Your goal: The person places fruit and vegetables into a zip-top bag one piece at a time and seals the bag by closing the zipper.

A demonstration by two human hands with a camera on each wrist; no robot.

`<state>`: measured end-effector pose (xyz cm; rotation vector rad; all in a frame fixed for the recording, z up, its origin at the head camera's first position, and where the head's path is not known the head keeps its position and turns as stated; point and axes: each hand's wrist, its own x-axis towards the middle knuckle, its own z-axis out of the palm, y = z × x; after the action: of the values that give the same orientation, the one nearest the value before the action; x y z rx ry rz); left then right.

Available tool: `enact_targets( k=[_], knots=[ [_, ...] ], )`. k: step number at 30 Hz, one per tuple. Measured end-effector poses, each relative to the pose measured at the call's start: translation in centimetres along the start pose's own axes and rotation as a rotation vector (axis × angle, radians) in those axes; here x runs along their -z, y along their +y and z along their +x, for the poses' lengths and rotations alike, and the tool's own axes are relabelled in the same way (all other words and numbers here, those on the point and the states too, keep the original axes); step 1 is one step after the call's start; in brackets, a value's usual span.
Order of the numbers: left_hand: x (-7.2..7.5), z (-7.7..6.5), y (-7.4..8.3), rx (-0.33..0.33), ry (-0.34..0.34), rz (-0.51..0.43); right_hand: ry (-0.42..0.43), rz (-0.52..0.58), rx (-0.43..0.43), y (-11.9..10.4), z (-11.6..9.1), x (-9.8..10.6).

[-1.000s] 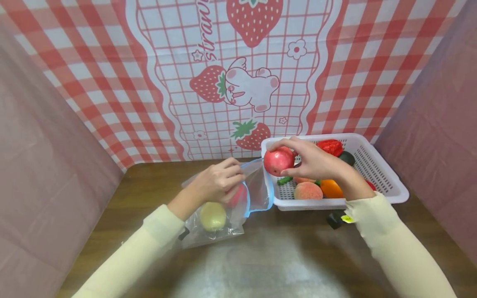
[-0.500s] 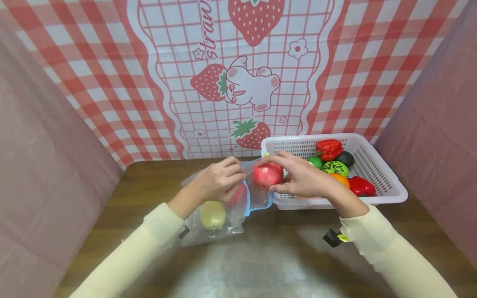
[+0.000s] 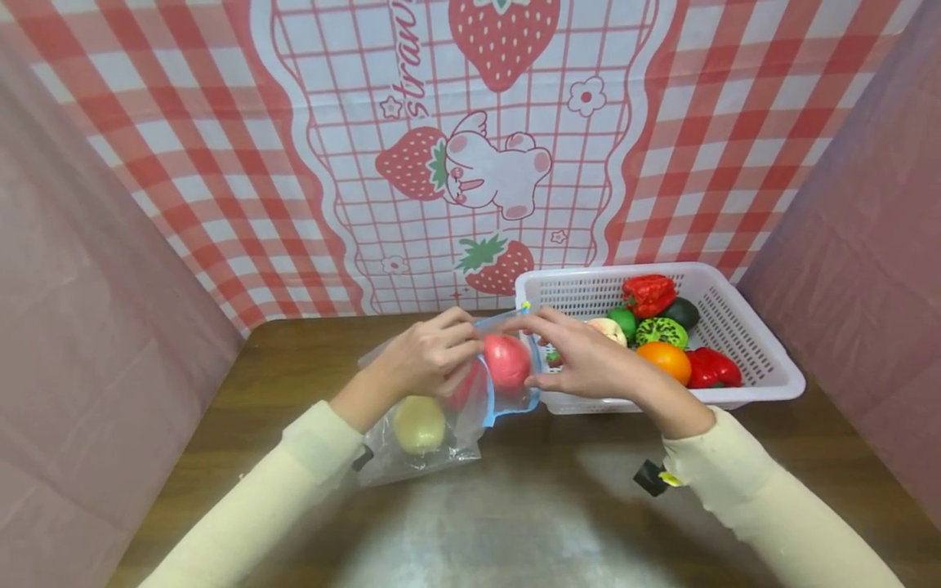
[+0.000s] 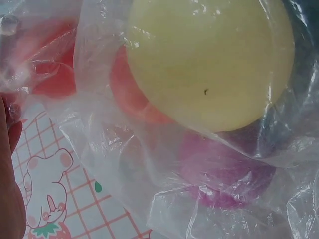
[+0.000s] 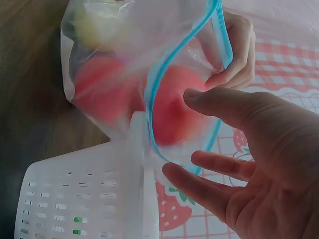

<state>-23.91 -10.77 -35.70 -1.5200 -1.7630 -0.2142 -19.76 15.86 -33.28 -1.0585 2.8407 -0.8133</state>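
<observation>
My left hand (image 3: 434, 355) pinches the blue-edged rim of a clear zip bag (image 3: 459, 453) and holds its mouth toward the right. A round red fruit (image 3: 507, 359) sits just inside that mouth. Around it, the fingers of my right hand (image 3: 588, 359) are spread at the opening; in the right wrist view the thumb and fingertips (image 5: 192, 97) stand apart from the red fruit (image 5: 174, 109). Deeper in the bag lie a pale yellow fruit (image 3: 419, 425), another red one (image 5: 102, 87) and a purple one (image 4: 224, 172), seen through the plastic.
Right of the bag, touching its mouth, stands a white slotted basket (image 3: 779, 367). It holds a red pepper (image 3: 650, 294), an orange (image 3: 664, 362), a green cut fruit (image 3: 662, 332) and several other pieces. A checked strawberry cloth (image 3: 367, 163) hangs behind the wooden table (image 3: 279, 384).
My right hand has moved left from above the basket to the bag's mouth and let go of the red fruit inside it. My left hand keeps its hold on the rim.
</observation>
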Motion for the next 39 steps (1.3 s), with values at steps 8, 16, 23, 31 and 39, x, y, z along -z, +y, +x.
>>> enact_targets(
  k=[8,16,23,31,39],
  knots=[
    [-0.1,0.1,0.2,-0.009,0.014,-0.009,-0.011,-0.055,-0.033,0.4,0.0,-0.1],
    [-0.1,0.1,0.2,-0.009,0.018,-0.006,-0.052,-0.01,-0.086,0.8,0.2,1.3],
    [-0.1,0.0,0.3,-0.007,0.007,-0.011,-0.111,-0.06,-0.128,2.4,0.6,3.5],
    [-0.3,-0.1,0.3,-0.014,0.006,-0.022,-0.186,-0.11,-0.183,3.2,1.5,5.5],
    [-0.3,-0.2,0.3,-0.014,0.009,-0.023,-0.248,-0.108,-0.211,4.7,2.7,6.2]
  ],
)
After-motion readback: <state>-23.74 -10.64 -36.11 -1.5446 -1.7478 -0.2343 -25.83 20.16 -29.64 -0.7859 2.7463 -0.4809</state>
